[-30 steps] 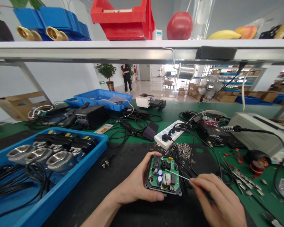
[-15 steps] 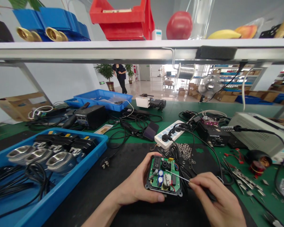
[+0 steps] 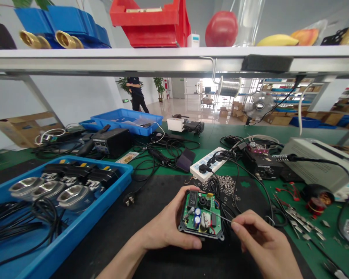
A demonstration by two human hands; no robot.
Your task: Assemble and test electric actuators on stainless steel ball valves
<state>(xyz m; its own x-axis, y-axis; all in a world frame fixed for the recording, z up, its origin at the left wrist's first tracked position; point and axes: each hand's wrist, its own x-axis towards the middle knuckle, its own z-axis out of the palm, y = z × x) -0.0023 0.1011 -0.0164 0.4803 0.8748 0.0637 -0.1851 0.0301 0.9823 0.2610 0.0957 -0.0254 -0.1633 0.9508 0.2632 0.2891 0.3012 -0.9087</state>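
Down at the near edge of the table, the left hand [image 3: 165, 232] has its grip closed around a small circuit board [image 3: 202, 215]. The thumb lies along the near edge and the fingers wrap the far left side. The board is green, sits in a black frame and is tilted up toward the camera, with blue capacitors and a black relay on its face. It is held just above the black mat [image 3: 151, 193].

The right hand [image 3: 261, 244] is just to the right of it, its grip pinched on a thin wire [image 3: 222, 218]. The free end of the wire reaches left onto the face of the board. Black cables [image 3: 221, 193] run from the far side of the board across the mat.

Just beyond the board lies a scatter of small metal rings [image 3: 228, 184], and beyond that a white power strip [image 3: 206, 164] with plugs in it. To the right stand a black soldering station [image 3: 263, 166] and a grey box [image 3: 317, 162], with loose metal parts on the green table surface [image 3: 331, 232].

On the left, a blue tray [image 3: 75, 232] holds shiny metal shells [image 3: 72, 197] and black cords.

Overhead, a shelf [image 3: 163, 58] carries a red bin [image 3: 154, 23], a red ball [image 3: 221, 29] and a banana [image 3: 276, 40]. A spool [image 3: 229, 87] hangs beneath it. Far off, a person [image 3: 135, 95] in dark clothes walks across the floor.
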